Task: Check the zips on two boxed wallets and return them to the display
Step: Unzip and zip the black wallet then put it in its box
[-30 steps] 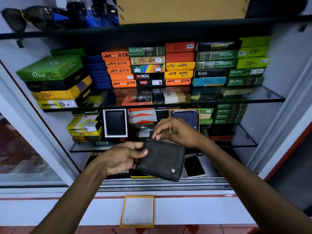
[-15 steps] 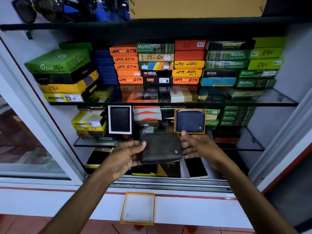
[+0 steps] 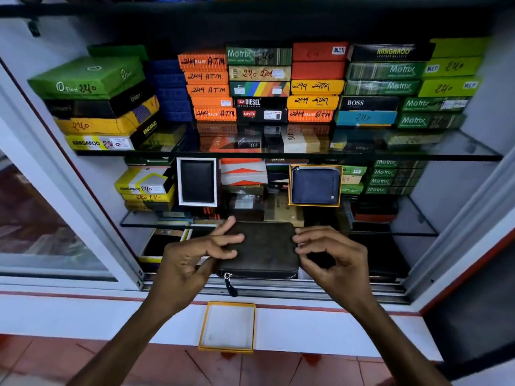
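A dark zip wallet (image 3: 264, 247) lies flat between my hands in front of the open display case. Its zip pull (image 3: 229, 282) hangs from the near left corner. My left hand (image 3: 192, 260) grips the wallet's left side, thumb on top. My right hand (image 3: 331, 254) touches its right edge with the fingertips. A blue zip wallet (image 3: 315, 186) stands upright in an orange-rimmed box on the middle glass shelf. An empty orange-rimmed box tray (image 3: 227, 327) lies on the white ledge below.
A black wallet in a white box (image 3: 197, 181) stands left of the blue one. Stacks of coloured wallet boxes (image 3: 259, 84) fill the upper glass shelf (image 3: 459, 151). The sliding-door track (image 3: 278, 288) runs just under the wallet. A glass door (image 3: 41, 232) is at left.
The wallet has turned from tilted to flat, with the zip pull now hanging at the near left. My right hand has shifted from the top edge to the right edge. The view moved closer.
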Motion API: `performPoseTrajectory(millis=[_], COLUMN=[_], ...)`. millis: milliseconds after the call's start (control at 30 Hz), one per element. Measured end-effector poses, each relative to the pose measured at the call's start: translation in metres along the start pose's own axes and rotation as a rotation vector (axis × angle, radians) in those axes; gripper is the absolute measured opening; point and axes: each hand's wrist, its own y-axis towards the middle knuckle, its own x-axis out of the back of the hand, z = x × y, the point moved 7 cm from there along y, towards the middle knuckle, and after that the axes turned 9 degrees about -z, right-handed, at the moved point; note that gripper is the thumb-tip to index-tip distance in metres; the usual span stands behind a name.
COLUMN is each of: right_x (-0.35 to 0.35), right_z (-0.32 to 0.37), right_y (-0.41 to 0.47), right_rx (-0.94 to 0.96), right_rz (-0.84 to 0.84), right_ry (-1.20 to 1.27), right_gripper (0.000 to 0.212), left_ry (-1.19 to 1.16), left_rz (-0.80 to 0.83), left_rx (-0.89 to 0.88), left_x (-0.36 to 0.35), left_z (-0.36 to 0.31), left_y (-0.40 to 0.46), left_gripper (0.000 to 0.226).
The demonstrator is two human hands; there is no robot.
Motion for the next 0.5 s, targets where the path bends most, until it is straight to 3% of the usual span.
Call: performPoseTrajectory(millis=[100, 167, 300, 500], right_x=[-0.003, -0.008, -0.035, -0.072], right_z=[-0.004, -0.016, -0.048, -0.085], right_y=[-0.009, -0.017, -0.047, -0.11], right_rx=[-0.044, -0.221, -0.735, -1.13], right_rz=[0.012, 0.052, 0.139, 0.239], right_ry=[-0.005, 0.047, 0.127, 0.099], right_gripper=[0.018, 0.023, 0.033, 0.02], left_ry=[0.001, 0.01, -0.07, -0.139], left_rz=[-0.045, -0.073, -0.221, -0.375], left_rx=[0.036, 0.142, 0.537, 0.987], left_x=[0.007, 0.011, 0.018, 0.026], left_z=[0.006, 0.011, 0.056, 0.125], left_y=[-0.004, -0.008, -0.034, -0.1], left_gripper=[0.024, 0.039, 0.042, 0.033])
